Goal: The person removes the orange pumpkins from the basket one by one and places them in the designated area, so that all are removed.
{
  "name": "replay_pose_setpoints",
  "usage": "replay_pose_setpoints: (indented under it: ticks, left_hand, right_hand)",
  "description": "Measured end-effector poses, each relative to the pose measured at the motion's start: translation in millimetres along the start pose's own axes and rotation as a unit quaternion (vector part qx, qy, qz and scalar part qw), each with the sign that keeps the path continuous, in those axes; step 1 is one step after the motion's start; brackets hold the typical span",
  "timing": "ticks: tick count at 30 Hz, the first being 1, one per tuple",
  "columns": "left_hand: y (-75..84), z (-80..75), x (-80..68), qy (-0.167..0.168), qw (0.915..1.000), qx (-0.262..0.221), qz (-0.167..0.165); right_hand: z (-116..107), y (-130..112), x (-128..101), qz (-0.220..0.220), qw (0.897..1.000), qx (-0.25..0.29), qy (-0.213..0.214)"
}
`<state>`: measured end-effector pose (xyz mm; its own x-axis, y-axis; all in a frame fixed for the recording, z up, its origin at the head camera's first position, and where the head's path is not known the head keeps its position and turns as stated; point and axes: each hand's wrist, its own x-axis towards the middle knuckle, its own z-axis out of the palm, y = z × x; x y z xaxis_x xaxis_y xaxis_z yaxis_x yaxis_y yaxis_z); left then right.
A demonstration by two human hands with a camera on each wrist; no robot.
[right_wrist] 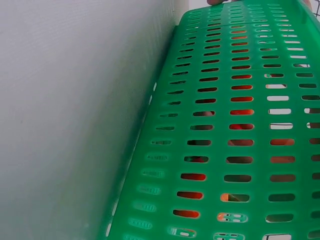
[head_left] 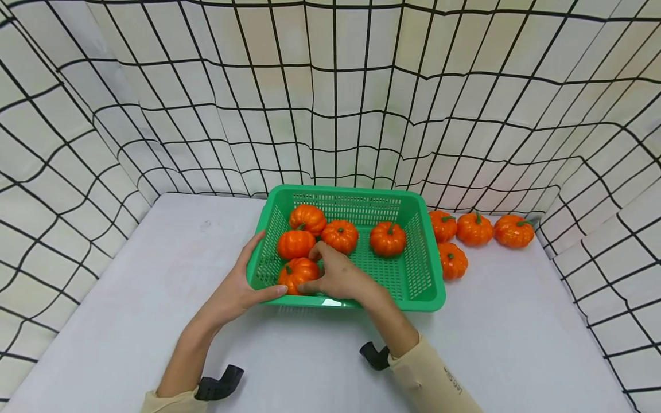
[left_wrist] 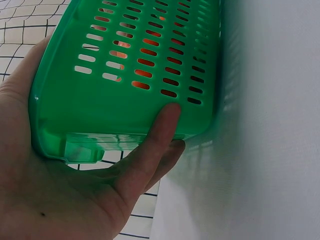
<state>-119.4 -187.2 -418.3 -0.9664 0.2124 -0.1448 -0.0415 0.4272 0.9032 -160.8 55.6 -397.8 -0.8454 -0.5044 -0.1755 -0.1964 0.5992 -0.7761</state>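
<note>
A green slotted basket (head_left: 403, 306) stands on the white table, with several small orange toy pumpkins in it. My left hand (head_left: 234, 292) grips its front left corner, thumb over the rim and fingers along the left side; the left wrist view shows those fingers (left_wrist: 160, 135) against the outer wall. Reaching inside, my right hand (head_left: 343, 276) holds the front left pumpkin (head_left: 298, 272) between thumb and fingers. Close behind it sit a second pumpkin (head_left: 295, 244), a third (head_left: 307, 218) and another (head_left: 340, 236). In the right wrist view, the basket's wall (right_wrist: 215, 135) mostly hides the right hand.
One more pumpkin (head_left: 388, 239) sits apart in the basket's right half. Outside, against the right side, lie a pumpkin (head_left: 453, 261) and one behind it (head_left: 442, 226), with others (head_left: 474, 229) farther right. White walls with black netting (head_left: 335, 92) enclose the table's back and sides.
</note>
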Motion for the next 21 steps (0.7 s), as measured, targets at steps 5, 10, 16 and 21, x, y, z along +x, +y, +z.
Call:
replay_pose_setpoints:
  ticks: [5,10,16,21]
  left_hand:
    - [-0.4,-0.2,0.0,0.0,1.0,0.005,0.002]
    - [0.2,-1.6,-1.3,0.003,1.0,0.008,-0.003]
    - [2.7,-1.4,-1.3,0.002,1.0,0.006,0.002]
    - [4.3,-1.2,-1.1,0.002,1.0,0.005,0.0]
  right_hand:
    - [0.0,-0.5,-1.9,0.029,0.999,-0.015,0.01]
    - [-0.9,-0.8,-4.1,0.04,0.999,-0.013,0.014]
    - [-4.5,0.1,-8.0,0.045,0.998,0.001,0.031]
    - [-7.6,0.8,-11.2,0.044,0.998,0.004,0.046]
